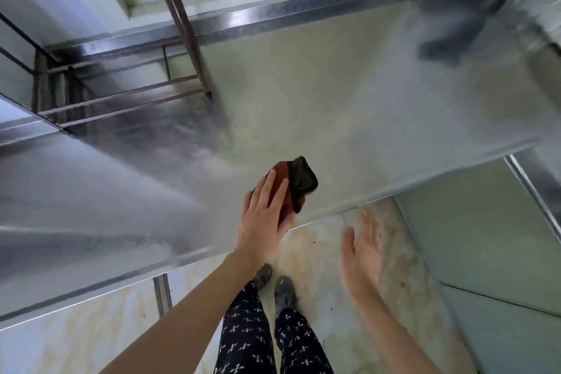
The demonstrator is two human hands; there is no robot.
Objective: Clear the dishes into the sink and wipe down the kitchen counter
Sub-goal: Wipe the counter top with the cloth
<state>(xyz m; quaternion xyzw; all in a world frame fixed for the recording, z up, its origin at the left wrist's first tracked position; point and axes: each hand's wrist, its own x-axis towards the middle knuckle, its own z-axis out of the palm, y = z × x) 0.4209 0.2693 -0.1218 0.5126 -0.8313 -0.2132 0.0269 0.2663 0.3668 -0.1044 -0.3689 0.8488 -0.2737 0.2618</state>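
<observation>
The steel counter (334,100) bears a red-and-black cloth (302,179) near its front edge, a metal rack (189,39) behind.

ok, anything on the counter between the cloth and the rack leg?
Nothing: the head view shows bare steel counter from the cloth, pressed by the left hand, up to the rack leg.
</observation>
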